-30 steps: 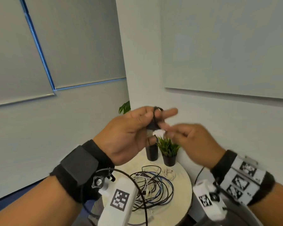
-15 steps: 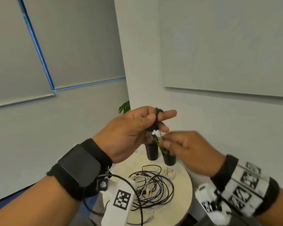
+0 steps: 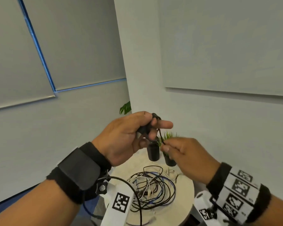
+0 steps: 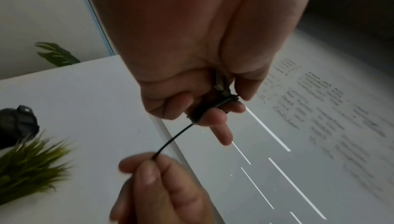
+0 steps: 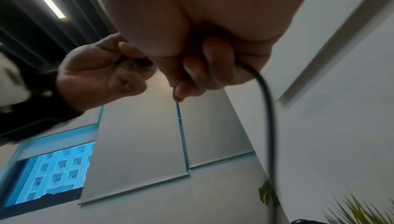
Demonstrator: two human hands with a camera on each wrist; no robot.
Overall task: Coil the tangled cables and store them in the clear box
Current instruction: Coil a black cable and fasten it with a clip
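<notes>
I hold a small black cable (image 3: 147, 128) up in the air, in the middle of the head view, above the round table (image 3: 185, 207). Most of it is wound into a tight little bundle in my left hand (image 3: 126, 137). The bundle's long way runs from lower left up to upper right, along my fingers. My left thumb and fingers curl round it, and my pointing finger sticks out straight to the right.

One loose end of the cable comes out of the bundle and runs down and a bit to the right. My right hand (image 3: 185, 154) pinches that end between thumb and finger, just below and to the right of my left hand. The short piece between my hands looks pulled straight. My right fingers are curled in, with the back of the hand facing up.

Lower in the head view, a messy pile of cables (image 3: 152, 190) lies on the table. Two small black pots (image 3: 153, 152) stand behind it, and one has green grass (image 3: 169, 136) in it.
</notes>
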